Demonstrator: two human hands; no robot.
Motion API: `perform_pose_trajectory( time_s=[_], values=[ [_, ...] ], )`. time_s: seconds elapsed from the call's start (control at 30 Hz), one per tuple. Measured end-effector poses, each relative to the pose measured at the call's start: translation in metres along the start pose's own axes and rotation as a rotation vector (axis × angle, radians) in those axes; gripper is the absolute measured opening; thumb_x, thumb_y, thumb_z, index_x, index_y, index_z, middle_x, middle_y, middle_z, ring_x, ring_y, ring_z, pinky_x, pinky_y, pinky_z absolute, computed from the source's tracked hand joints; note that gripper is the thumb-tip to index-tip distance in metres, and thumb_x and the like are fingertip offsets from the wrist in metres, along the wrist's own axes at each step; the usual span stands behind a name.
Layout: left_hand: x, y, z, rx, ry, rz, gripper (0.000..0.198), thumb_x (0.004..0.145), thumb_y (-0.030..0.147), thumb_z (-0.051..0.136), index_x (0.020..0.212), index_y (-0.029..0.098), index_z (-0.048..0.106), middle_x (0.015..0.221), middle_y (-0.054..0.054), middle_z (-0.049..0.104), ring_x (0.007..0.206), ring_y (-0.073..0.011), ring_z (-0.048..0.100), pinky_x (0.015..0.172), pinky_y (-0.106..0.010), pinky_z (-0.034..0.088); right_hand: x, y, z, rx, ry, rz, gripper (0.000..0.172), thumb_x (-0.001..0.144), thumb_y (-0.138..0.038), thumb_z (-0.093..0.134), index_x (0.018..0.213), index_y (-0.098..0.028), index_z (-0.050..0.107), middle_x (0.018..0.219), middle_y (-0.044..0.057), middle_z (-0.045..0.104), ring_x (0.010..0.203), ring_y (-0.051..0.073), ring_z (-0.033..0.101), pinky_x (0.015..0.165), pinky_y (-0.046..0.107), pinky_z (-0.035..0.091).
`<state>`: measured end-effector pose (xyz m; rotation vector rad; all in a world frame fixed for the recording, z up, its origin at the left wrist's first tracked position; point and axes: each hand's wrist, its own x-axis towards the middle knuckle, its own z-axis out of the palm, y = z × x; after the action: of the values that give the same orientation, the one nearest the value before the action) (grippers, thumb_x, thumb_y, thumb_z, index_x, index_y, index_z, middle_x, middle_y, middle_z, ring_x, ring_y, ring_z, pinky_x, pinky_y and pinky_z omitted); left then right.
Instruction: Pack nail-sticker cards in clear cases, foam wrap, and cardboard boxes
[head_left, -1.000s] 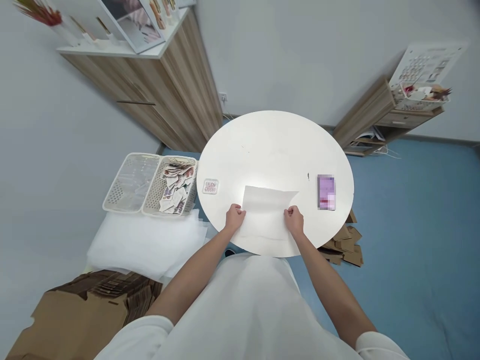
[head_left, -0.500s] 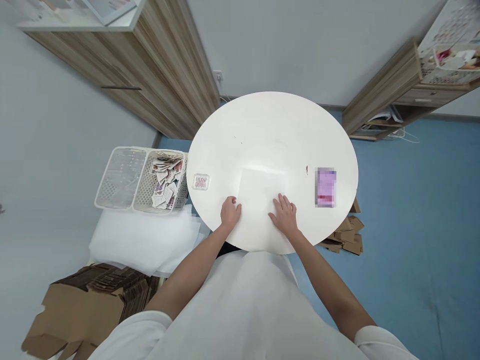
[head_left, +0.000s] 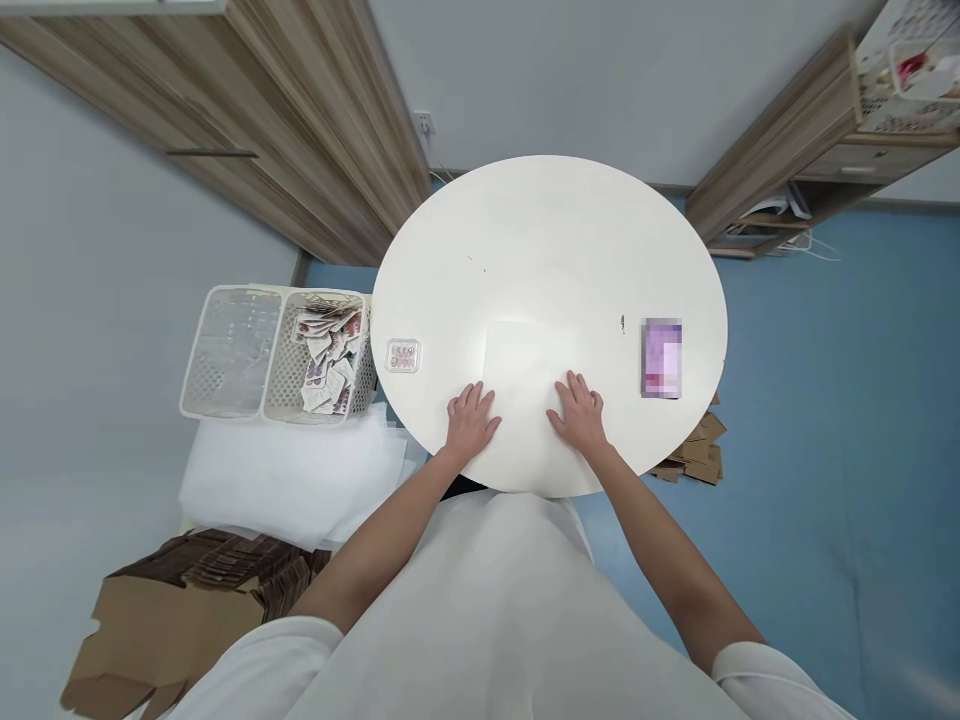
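Note:
A thin white sheet [head_left: 521, 385] lies flat on the round white table [head_left: 547, 220], hard to tell from the tabletop. My left hand [head_left: 469, 422] rests at its left edge, fingers spread and pointing forward. At the right side of the sheet lies my right hand [head_left: 580, 412], also flat with fingers apart. Neither hand grips anything. To the left of my left hand sits a small clear case [head_left: 403, 355] with pinkish pieces inside. A purple item [head_left: 661, 358], blurred into blocks, lies right of my right hand.
Left of the table stand a basket of printed cards [head_left: 326, 360] and a basket of clear packaging [head_left: 236, 350]. White sheets [head_left: 285, 475] and folded cardboard boxes [head_left: 165, 640] lie nearer me. More cardboard [head_left: 694, 450] is at the right, below the table. Wooden cabinets [head_left: 315, 130] stand behind.
My left hand has gone from curled fingers to spread flat at the sheet's edge. My right hand has shifted slightly within the same area. The camera view has tilted a little.

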<state>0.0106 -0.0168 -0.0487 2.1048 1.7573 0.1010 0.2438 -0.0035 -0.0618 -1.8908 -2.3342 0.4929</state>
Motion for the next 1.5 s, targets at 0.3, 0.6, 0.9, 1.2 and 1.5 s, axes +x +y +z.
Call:
perform_pose_trajectory(
  time_s=[0.3,0.6,0.9,1.2,1.5],
  values=[
    [-0.016,-0.047,-0.02,-0.152,0.082,-0.086,0.058,0.08,0.046,0.042,0.131,0.022,0.03,0.143,-0.01,0.014,0.131,-0.03,0.009,0.101,-0.052,0.013,0.023,-0.074,-0.008,0.25,0.244,0.094,0.043,0.084,-0.039,0.033,0.122,-0.019,0.039,0.138,0.013,0.026,0.125,0.027,0.026,0.095,0.046,0.025],
    [0.005,-0.161,-0.053,-0.67,0.242,-0.373,0.06,0.078,0.028,0.045,0.133,0.017,0.024,0.141,-0.009,0.023,0.13,-0.0224,0.019,0.107,-0.038,0.018,0.093,-0.217,0.016,0.896,-0.176,0.233,0.052,0.082,-0.053,0.029,0.118,-0.02,0.046,0.126,0.008,0.045,0.117,0.02,0.039,0.098,0.036,0.029],
    [0.024,-0.172,-0.066,-0.723,0.134,-0.415,0.053,0.075,0.021,0.043,0.127,0.013,0.035,0.133,-0.012,0.035,0.123,-0.0239,0.033,0.103,-0.036,0.028,0.111,-0.26,0.033,1.32,-0.287,0.445,0.052,0.078,-0.059,0.036,0.113,-0.024,0.051,0.121,0.003,0.05,0.111,0.021,0.045,0.088,0.033,0.039],
    [0.014,-0.149,-0.06,-0.933,0.129,-0.439,0.042,0.078,0.024,0.042,0.118,0.015,0.045,0.122,-0.011,0.046,0.102,-0.0199,0.053,0.083,-0.029,0.046,0.088,-0.236,0.023,1.238,-0.158,0.386,0.051,0.079,-0.054,0.039,0.119,-0.023,0.048,0.122,0.005,0.05,0.109,0.022,0.048,0.088,0.036,0.041],
    [-0.013,-0.052,-0.026,-1.051,-0.092,-0.125,0.042,0.075,0.017,0.046,0.117,0.015,0.046,0.114,-0.01,0.052,0.095,-0.0165,0.057,0.08,-0.029,0.048,-0.01,-0.133,0.003,0.957,0.097,0.429,0.044,0.075,-0.035,0.049,0.116,-0.019,0.049,0.121,0.009,0.049,0.105,0.019,0.051,0.09,0.037,0.042]
  ],
)
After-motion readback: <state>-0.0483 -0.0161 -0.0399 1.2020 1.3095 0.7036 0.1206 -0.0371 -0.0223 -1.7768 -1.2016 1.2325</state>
